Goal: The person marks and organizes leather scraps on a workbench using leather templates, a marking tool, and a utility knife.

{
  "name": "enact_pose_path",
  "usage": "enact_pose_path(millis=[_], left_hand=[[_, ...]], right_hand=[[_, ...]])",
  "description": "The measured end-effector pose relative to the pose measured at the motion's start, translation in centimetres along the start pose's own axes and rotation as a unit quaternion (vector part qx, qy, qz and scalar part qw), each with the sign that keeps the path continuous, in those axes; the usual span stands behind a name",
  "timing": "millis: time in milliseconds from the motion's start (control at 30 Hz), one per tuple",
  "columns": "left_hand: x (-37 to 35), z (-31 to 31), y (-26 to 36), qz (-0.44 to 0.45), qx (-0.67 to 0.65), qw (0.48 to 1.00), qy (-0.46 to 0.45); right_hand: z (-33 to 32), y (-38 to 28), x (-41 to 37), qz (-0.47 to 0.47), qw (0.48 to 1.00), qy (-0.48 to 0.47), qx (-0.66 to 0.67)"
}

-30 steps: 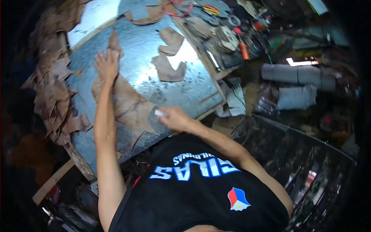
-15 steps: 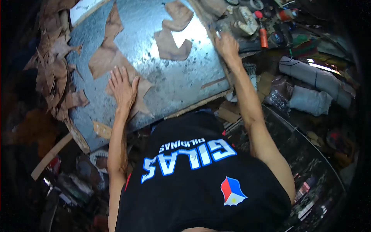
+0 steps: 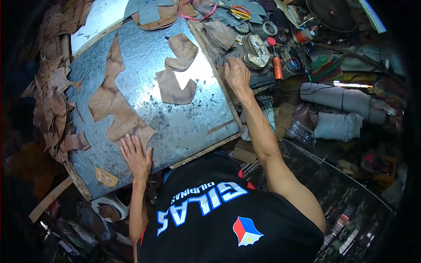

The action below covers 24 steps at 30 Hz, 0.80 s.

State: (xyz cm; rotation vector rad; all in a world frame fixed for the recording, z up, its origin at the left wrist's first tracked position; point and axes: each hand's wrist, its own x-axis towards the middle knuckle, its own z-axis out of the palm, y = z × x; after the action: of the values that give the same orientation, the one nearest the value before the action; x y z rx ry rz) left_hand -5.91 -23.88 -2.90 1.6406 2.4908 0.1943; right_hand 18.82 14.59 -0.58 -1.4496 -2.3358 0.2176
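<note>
My left hand [image 3: 137, 160] lies flat, fingers spread, on the near end of a long, irregular brown leather piece [image 3: 116, 105]. This leather is spread on a metal-topped work board [image 3: 149, 65]. My right hand [image 3: 238, 74] is at the board's right edge with its fingers curled together; whatever they hold is hidden. Between the hands lie two notched leather cutouts, one farther away [image 3: 184, 48] and one nearer [image 3: 173, 90]. A grey flat pattern piece [image 3: 186, 129] rests close to the board's near edge.
Brown leather scraps [image 3: 52, 105] are heaped along the left edge. Beyond the right edge are stacked cut pieces [image 3: 256, 50], a tape roll [image 3: 269, 29], an orange bottle [image 3: 277, 65] and orange-handled scissors [image 3: 240, 12]. A tan pattern piece [image 3: 106, 176] sits at the near left corner.
The view has shifted, showing more of the board's far side. My left hand has slid toward the board's near edge, uncovering more leather. My right hand has moved slightly farther along the right edge.
</note>
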Motion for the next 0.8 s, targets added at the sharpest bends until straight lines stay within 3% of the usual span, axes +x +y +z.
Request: enact_pose_path(millis=[33, 100, 167, 433, 700, 800], left_hand=[[-0.1, 0.0, 0.0, 0.000, 0.002, 1.000, 0.006], [-0.2, 0.0, -0.1, -0.002, 0.003, 1.000, 0.010], [0.0, 0.1, 0.0, 0.005, -0.001, 1.000, 0.014], [0.1, -0.5, 0.6, -0.024, -0.002, 1.000, 0.004], [0.3, -0.7, 0.7, -0.036, -0.017, 0.999, 0.001], [0.3, -0.7, 0.7, -0.042, -0.018, 0.999, -0.004]], right_hand=[[-0.1, 0.2, 0.7, -0.030, 0.998, 0.048, 0.006], [0.4, 0.6, 2.3, -0.043, 0.998, 0.053, 0.012], [1.0, 1.4, 4.1, -0.113, 0.989, 0.094, -0.016], [2.3, 1.2, 9.1, -0.091, 0.989, -0.045, -0.111], [3.2, 2.9, 11.4, -0.121, 0.989, -0.052, -0.071], [2.4, 2.8, 12.4, -0.125, 0.984, -0.102, -0.071]])
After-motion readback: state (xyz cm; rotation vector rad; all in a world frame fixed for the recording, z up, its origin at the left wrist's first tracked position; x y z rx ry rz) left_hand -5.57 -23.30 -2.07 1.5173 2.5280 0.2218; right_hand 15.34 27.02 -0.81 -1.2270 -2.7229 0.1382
